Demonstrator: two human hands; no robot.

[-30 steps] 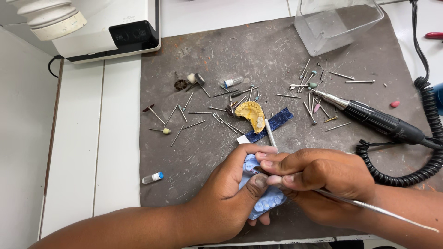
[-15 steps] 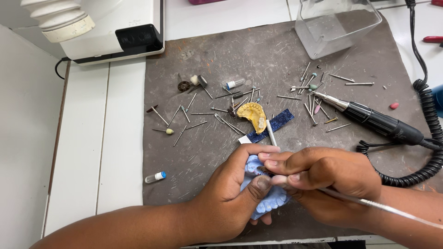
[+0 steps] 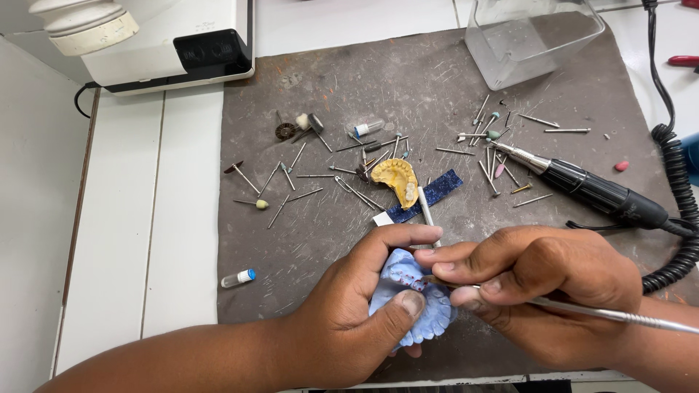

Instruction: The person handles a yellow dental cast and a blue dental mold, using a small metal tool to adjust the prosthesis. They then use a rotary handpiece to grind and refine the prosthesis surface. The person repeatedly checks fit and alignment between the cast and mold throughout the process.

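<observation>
Near the grey mat's (image 3: 306, 94) front edge, the left hand (image 3: 349, 320) clamps a pale-blue plaster dental cast (image 3: 415, 298); the right hand (image 3: 539, 284) pinches a thin metal carving instrument (image 3: 619, 314) against it. Rigid, probably brittle, the cast seems best gripped by its base.

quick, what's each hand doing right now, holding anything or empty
Left hand: closed around a pale blue dental cast.
Right hand: closed on a thin metal hand tool, its tip at the cast.
</observation>
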